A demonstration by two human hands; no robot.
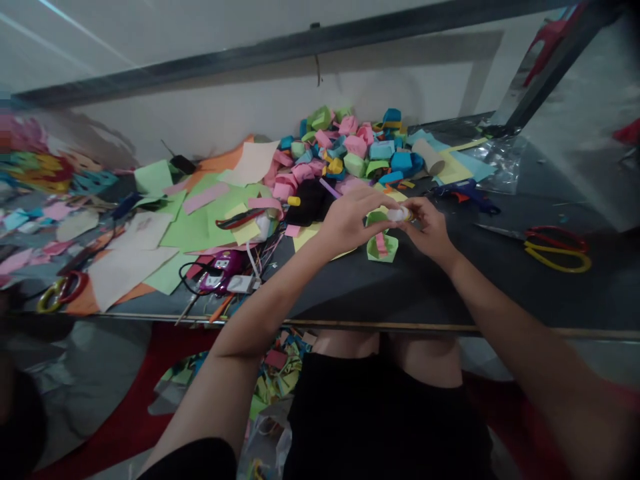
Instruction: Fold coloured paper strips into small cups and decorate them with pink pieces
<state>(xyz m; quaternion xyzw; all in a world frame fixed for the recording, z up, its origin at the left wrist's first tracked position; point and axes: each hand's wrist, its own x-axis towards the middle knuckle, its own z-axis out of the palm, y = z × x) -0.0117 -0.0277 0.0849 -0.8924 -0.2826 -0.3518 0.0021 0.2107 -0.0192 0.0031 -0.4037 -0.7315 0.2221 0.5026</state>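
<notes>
My left hand [357,217] and my right hand [426,225] meet above the dark table. Between their fingertips is a small whitish object [399,214], perhaps a roll of tape or a bottle, too blurred to name surely. Both hands have their fingers closed on it. Just below them on the table sits a light green folded paper piece [383,248] with a pink strip inside. Yellow paper lies partly under my left hand.
Behind the hands is a heap of coloured paper pieces [356,147]. A blue glue gun [467,195] and red-yellow scissors [557,249] lie to the right. Paper sheets [200,217], a purple power strip [221,270] and more scissors [63,292] are at left.
</notes>
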